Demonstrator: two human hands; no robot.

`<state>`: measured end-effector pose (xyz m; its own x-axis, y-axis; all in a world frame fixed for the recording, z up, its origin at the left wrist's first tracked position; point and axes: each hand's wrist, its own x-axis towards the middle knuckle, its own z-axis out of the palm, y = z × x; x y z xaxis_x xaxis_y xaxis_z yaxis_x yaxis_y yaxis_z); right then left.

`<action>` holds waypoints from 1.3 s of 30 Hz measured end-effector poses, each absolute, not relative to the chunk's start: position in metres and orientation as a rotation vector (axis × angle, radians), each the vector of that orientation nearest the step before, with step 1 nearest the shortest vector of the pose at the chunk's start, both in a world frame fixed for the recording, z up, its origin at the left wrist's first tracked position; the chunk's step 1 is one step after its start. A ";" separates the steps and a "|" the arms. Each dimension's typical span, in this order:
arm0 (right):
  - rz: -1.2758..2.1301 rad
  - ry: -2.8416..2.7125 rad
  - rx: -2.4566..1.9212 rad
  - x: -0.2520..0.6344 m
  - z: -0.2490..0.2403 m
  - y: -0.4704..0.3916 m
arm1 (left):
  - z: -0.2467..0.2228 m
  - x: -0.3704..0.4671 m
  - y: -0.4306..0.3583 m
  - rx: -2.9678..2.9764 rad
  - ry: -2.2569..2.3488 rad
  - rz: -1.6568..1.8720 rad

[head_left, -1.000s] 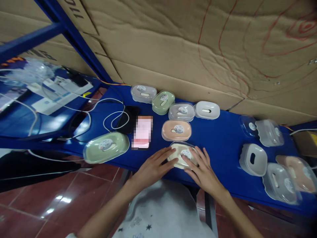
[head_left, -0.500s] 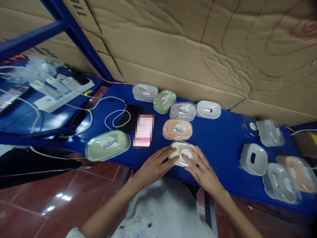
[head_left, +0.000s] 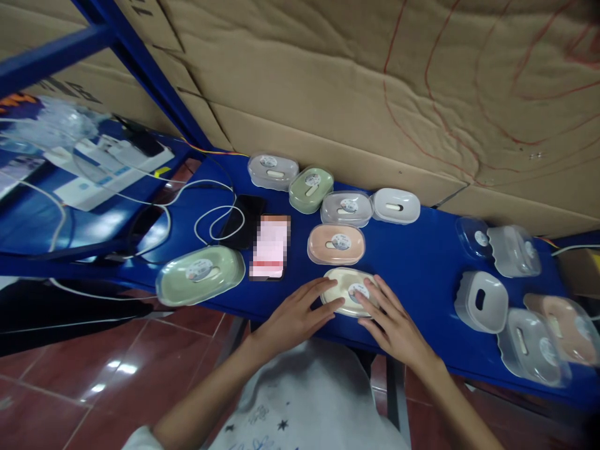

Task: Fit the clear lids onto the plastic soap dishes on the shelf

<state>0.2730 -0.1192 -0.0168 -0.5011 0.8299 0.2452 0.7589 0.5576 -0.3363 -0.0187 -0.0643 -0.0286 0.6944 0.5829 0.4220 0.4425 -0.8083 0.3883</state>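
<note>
Cream box (head_left: 344, 278) is set on tabletop (head_left: 422, 269), flanked by left hand (head_left: 296, 317) and right hand (head_left: 392, 322): both loosely splayed, fingers laid over its ends, apparently so it is steadied, not clasped. Beyond cream box, peach box (head_left: 319, 242), then grey box (head_left: 332, 209) are placed, presumably for room.

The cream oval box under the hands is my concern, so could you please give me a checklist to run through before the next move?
1. Left hand touching the cream oval box: ok, on its left side.
2. Right hand touching it: ok, on its right side.
3. Whole top in view: not ok, the hands cover part.
4. Gap to the peach box behind: cannot tell, very close.
5. Phone apart from the left hand: ok.
</note>
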 end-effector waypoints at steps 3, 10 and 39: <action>0.251 -2.385 -1.330 0.288 -0.017 -0.121 | -0.027 -0.018 -0.063 2.647 0.838 0.778; 0.083 -2.217 -1.660 0.343 -0.024 -0.114 | -0.018 -0.021 -0.061 2.666 0.769 0.576; -0.086 -2.163 -1.837 0.345 -0.007 0.067 | -0.027 -0.027 -0.060 2.476 0.878 0.650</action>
